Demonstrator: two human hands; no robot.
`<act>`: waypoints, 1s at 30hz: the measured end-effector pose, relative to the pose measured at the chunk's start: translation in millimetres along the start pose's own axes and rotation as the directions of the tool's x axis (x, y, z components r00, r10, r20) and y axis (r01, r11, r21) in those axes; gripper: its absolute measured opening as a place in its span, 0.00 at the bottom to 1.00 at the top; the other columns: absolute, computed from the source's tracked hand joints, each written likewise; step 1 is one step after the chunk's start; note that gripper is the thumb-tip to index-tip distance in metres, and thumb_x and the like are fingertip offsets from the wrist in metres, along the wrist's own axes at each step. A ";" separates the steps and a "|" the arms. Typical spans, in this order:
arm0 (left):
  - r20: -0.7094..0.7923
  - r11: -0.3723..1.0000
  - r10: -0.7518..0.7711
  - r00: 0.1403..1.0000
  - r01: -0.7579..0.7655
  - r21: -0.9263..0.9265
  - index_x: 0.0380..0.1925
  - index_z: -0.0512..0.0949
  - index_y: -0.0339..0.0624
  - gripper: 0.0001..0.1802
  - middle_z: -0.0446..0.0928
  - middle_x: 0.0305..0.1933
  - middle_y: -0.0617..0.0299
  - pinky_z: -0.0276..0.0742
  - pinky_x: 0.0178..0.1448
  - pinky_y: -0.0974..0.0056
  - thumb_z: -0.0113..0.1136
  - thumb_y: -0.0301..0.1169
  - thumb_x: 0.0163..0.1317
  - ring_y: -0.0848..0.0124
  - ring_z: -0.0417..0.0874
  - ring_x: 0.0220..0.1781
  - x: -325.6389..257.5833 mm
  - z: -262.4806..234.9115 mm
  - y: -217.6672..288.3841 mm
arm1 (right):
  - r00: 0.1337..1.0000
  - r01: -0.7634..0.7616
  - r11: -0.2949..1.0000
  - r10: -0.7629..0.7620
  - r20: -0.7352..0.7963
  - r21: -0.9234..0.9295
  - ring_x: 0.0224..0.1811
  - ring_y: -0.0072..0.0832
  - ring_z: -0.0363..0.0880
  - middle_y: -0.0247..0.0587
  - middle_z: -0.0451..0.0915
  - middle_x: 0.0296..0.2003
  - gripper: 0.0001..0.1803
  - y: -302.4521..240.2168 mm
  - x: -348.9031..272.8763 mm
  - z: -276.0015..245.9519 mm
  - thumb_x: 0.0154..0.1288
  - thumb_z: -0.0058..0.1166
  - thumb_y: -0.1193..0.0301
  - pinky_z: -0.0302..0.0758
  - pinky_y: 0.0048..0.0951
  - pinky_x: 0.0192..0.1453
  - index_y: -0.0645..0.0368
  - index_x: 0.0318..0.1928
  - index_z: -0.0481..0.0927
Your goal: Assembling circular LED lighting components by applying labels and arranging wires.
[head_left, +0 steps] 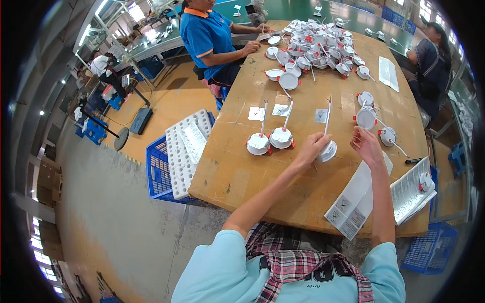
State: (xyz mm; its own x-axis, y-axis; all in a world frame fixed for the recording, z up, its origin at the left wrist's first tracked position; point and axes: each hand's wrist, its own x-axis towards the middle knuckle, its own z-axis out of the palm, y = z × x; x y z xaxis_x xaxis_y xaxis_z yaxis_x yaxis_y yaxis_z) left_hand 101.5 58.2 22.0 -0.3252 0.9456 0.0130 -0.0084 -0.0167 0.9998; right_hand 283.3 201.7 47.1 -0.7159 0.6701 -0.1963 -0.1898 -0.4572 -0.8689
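My left hand (313,146) grips a round white downlight (328,152), whose wire points away across the tabletop. Closed at the fingertips, my right hand (367,145) is just below another downlight (366,119) with red clips; what it pinches, if anything, is too small to make out. Left of my hands, two downlights (257,144) (281,138) lie side by side with their wires stretched away from me. Small printed labels (256,113) (281,110) (321,115) are by the wires. Under my right forearm lies a label sheet (348,204).
A large heap of downlights (318,45) covers the far part of the brown table (227,171). More label sheets (408,199), with a downlight (425,182) on them, and a black marker (414,160) lie right. Co-workers (209,40) (432,60) sit at both sides. A blue crate (156,171) stands left.
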 end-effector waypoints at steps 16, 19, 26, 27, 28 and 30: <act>-0.105 0.568 0.493 0.863 -0.228 0.791 0.40 0.78 0.36 0.18 0.70 0.46 0.56 0.62 0.55 0.56 0.57 0.41 0.60 0.60 0.68 0.51 -4.5 0.9 -20.4 | 0.992 0.081 0.987 -0.093 0.084 0.135 0.35 0.20 0.75 0.31 0.77 0.33 0.10 24.9 -9.2 -14.5 0.68 0.51 0.67 0.74 0.24 0.44 0.60 0.44 0.78; -0.108 0.599 0.493 0.863 -0.246 0.762 0.43 0.78 0.36 0.21 0.70 0.47 0.55 0.61 0.56 0.56 0.58 0.42 0.59 0.59 0.68 0.52 -5.1 0.4 -17.8 | 0.987 0.098 0.974 -0.120 0.103 0.203 0.35 0.22 0.75 0.32 0.77 0.34 0.11 23.6 -8.9 -18.6 0.68 0.50 0.67 0.74 0.25 0.45 0.60 0.46 0.78; -0.027 0.503 0.512 0.858 -0.274 0.820 0.49 0.73 0.36 0.29 0.70 0.47 0.55 0.60 0.58 0.55 0.65 0.44 0.52 0.58 0.67 0.53 -14.7 2.7 -5.8 | 0.974 0.124 0.968 -0.161 0.161 0.218 0.38 0.24 0.75 0.34 0.75 0.36 0.13 24.6 -12.6 -23.5 0.69 0.49 0.67 0.74 0.27 0.47 0.60 0.50 0.75; -0.007 0.490 0.502 0.865 -0.278 0.826 0.49 0.72 0.36 0.30 0.70 0.47 0.55 0.60 0.58 0.55 0.66 0.43 0.51 0.58 0.67 0.53 -15.9 3.2 -5.6 | 0.974 0.124 0.968 -0.161 0.162 0.220 0.38 0.24 0.75 0.34 0.75 0.36 0.13 25.7 -13.2 -24.2 0.69 0.49 0.67 0.74 0.27 0.47 0.60 0.50 0.75; -0.008 0.495 0.499 0.867 -0.277 0.823 0.49 0.72 0.36 0.30 0.70 0.47 0.55 0.60 0.58 0.55 0.66 0.43 0.51 0.58 0.67 0.53 -15.4 2.5 -8.4 | 0.977 0.114 0.970 -0.148 0.150 0.215 0.38 0.24 0.74 0.34 0.75 0.36 0.13 26.6 -13.1 -24.1 0.69 0.49 0.67 0.74 0.27 0.48 0.60 0.49 0.75; -0.037 0.561 0.473 0.880 -0.269 0.783 0.48 0.72 0.36 0.28 0.70 0.45 0.54 0.61 0.57 0.55 0.68 0.38 0.49 0.57 0.67 0.52 -14.0 1.8 -15.7 | 0.984 0.099 0.973 -0.127 0.127 0.209 0.38 0.24 0.74 0.34 0.75 0.36 0.13 29.5 -13.8 -24.5 0.69 0.49 0.67 0.74 0.27 0.48 0.59 0.49 0.75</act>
State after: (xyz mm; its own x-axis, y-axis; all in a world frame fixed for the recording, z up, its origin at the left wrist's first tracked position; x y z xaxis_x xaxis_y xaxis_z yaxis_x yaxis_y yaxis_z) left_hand 107.9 45.8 6.1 -0.3248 0.8126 0.4839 0.8230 -0.0092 0.5680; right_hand 304.0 193.3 13.1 -0.7657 0.6427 -0.0248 -0.3955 -0.5009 -0.7699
